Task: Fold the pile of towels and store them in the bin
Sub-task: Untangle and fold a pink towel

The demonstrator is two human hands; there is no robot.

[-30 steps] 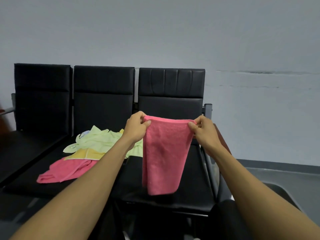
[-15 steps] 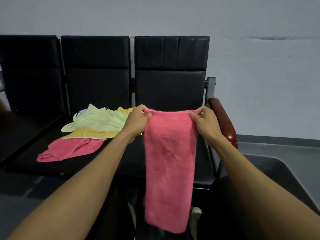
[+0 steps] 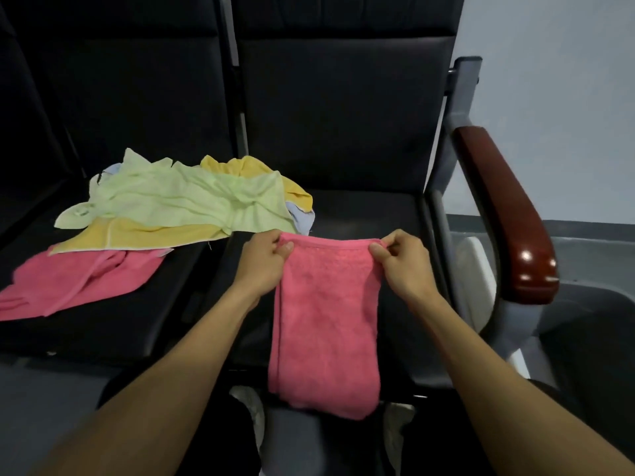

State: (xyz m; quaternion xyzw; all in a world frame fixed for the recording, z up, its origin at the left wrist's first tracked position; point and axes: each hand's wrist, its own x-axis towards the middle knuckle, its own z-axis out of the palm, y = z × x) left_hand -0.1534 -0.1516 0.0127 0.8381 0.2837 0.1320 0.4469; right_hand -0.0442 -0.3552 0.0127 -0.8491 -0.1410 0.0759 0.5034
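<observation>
A row of black padded seats fills the view, with a grey wall off to the right and a glossy red-brown armrest on a grey metal frame closing off the right-hand seat. On the seat to the left lies the unfolded pile: a pale green towel sprawled on top, a yellow towel under it, a bit of light blue cloth poking out at the right edge, and a second pink towel spread flat nearest the front. Now the main action: a folded pink towel lies lengthwise on the right-hand seat, its lower end drooping over the front edge. The left hand pinches the top left corner, fingers curled tight on the hem; the right hand pinches the top right corner the same way, thumb and fingers closed on the cloth, the top edge stretched between them.
</observation>
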